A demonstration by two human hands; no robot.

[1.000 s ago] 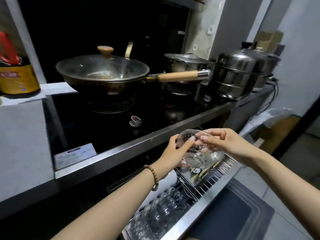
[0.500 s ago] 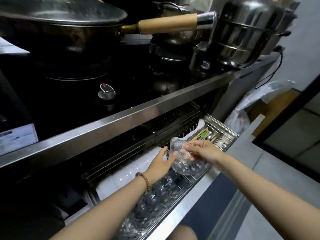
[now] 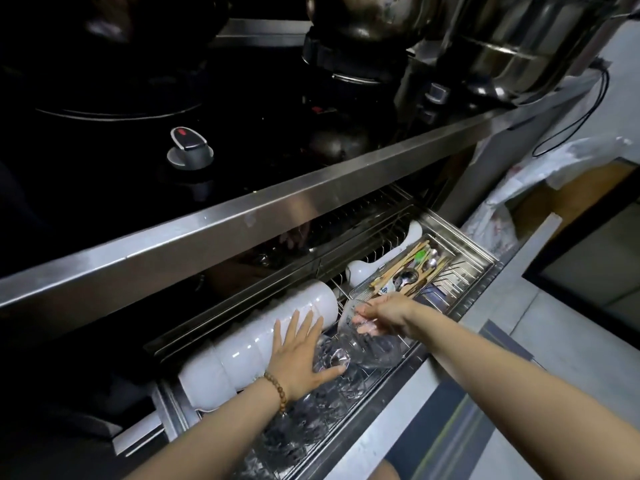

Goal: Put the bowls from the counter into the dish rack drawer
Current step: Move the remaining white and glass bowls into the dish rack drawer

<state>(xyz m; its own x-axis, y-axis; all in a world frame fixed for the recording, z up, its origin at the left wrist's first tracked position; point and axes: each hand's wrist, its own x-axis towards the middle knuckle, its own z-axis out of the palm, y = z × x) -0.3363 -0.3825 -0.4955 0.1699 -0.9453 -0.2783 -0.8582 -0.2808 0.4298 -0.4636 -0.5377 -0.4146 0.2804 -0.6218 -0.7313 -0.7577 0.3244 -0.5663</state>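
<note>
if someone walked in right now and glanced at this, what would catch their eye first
Probably the two hands down in the open dish rack drawer: the right hand tips a clear glass bowl onto the row of glass bowls, while the left hand lies flat and open beside it. Next, the bright row of white bowls on their sides along the back, and the cutlery tray at the right end.

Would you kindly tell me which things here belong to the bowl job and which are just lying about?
Job: glass bowl in right hand; left hand flat on racked glass bowls; dish rack drawer.
Lying about: white bowls, cutlery tray, stove knob, steel pots.
</note>
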